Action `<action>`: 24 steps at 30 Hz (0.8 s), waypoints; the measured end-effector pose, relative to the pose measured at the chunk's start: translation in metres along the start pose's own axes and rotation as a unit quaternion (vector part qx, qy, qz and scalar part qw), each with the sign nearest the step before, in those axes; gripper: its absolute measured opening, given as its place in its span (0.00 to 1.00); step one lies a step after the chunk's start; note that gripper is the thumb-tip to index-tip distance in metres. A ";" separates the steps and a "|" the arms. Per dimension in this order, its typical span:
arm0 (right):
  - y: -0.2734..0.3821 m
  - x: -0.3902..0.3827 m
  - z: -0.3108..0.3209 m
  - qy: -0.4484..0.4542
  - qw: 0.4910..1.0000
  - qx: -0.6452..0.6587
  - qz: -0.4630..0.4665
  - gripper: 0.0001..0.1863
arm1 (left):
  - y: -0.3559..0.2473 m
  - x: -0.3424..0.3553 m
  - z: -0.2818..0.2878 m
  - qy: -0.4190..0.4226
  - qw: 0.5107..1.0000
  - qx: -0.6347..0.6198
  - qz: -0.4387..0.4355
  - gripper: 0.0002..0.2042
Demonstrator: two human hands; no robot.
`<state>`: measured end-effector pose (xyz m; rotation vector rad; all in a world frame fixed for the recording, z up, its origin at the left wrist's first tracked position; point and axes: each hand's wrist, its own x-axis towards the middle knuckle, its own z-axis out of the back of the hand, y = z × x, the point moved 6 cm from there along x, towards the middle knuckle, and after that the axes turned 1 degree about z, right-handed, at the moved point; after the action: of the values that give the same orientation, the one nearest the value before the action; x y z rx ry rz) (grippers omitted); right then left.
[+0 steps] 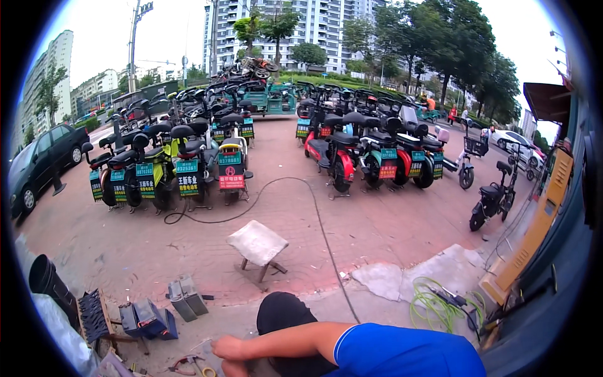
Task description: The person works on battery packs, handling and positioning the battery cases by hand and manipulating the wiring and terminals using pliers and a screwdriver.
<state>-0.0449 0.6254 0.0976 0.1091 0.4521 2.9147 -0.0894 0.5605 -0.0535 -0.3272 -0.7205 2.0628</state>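
Note:
My right arm, in a bright blue sleeve, reaches leftward past a dark-clad knee. At its end my right hand is curled closed low over the ground; what its fingers hold, if anything, is hidden. Just beneath it, part of my left hand shows at the bottom edge, its fingers out of sight. Left of the hands lie red-handled pliers and a small yellow ring. Beyond them stand dark block-shaped batteries and a pair of grey ones.
A low stool with a pale seat stands ahead, near a long dark cable across the paving. At left are a black bucket and a woven-topped stool. A green cable coil lies right; electric scooters stand in rows beyond.

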 end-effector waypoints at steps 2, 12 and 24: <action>0.010 -0.006 0.009 -0.096 0.987 -0.047 0.122 0.07 | 0.005 0.000 -0.005 0.008 1.000 0.009 0.023 0.27; 0.031 -0.005 0.025 -0.172 0.959 -0.023 0.224 0.09 | 0.028 -0.002 -0.005 -0.002 0.998 0.057 0.031 0.26; -0.004 0.001 0.009 -0.029 0.999 0.008 -0.021 0.09 | -0.006 -0.002 0.017 -0.022 0.992 0.062 0.106 0.23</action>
<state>-0.0438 0.6323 0.1053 0.1846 0.4614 2.8586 -0.0927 0.5555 -0.0365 -0.2980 -0.6007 2.3111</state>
